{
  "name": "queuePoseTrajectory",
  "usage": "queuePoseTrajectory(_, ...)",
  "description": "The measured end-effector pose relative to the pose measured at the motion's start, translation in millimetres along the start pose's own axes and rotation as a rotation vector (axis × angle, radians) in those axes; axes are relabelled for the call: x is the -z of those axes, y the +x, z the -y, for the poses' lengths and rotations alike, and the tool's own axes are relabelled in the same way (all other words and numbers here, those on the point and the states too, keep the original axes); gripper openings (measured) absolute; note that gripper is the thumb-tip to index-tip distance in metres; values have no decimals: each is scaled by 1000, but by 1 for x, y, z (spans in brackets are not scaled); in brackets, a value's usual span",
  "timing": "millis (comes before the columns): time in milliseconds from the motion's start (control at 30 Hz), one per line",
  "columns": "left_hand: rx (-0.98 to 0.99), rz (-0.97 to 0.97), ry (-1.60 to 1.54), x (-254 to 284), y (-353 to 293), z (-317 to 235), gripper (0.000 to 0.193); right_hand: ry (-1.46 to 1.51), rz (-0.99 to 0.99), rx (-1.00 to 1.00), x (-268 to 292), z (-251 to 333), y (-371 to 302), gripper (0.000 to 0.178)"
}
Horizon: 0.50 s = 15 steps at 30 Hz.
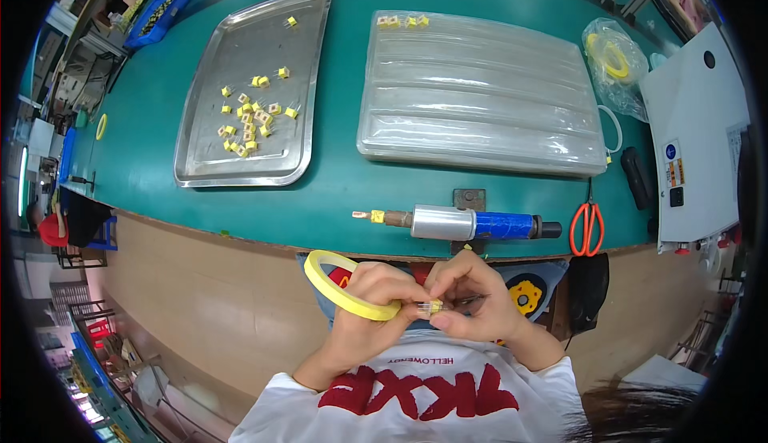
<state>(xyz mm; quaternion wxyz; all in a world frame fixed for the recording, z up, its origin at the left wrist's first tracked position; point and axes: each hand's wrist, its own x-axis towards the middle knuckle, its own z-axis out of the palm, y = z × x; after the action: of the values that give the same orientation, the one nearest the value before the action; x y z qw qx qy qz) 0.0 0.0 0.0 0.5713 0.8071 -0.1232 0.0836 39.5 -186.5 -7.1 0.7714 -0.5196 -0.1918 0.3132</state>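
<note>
Close to my body, in front of the bench edge, my left hand [374,301] and my right hand [478,303] meet with fingertips pinched. Between them is a small transformer-like component [434,307] with a yellow body and thin metal pins, gripped from both sides. A roll of yellow tape [326,283] hangs around the fingers of my left hand. Something thin and dark shows under my right fingers; its kind is unclear. Just beyond, a motor-like winding tool [444,222] with a silver and blue body lies on the bench, a yellow-wrapped piece [377,216] on its tip.
A metal tray [204,159] at left bears several loose yellow components [250,115]. Stacked clear plastic trays [480,91] hold several more in the far corner. Orange-handled scissors [587,229], a bag of tape rolls [612,63] and a white machine box [696,139] stand right.
</note>
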Motion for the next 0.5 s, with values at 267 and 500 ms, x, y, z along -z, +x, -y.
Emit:
queuePoseTrajectory(267,16,-29,-32,-2,3,-2,24,-10,-41,47,1,3,-1,29)
queuePoseTrajectory(500,44,-47,1,-1,1,-4,23,-119,-53,66,-1,5,-1,27)
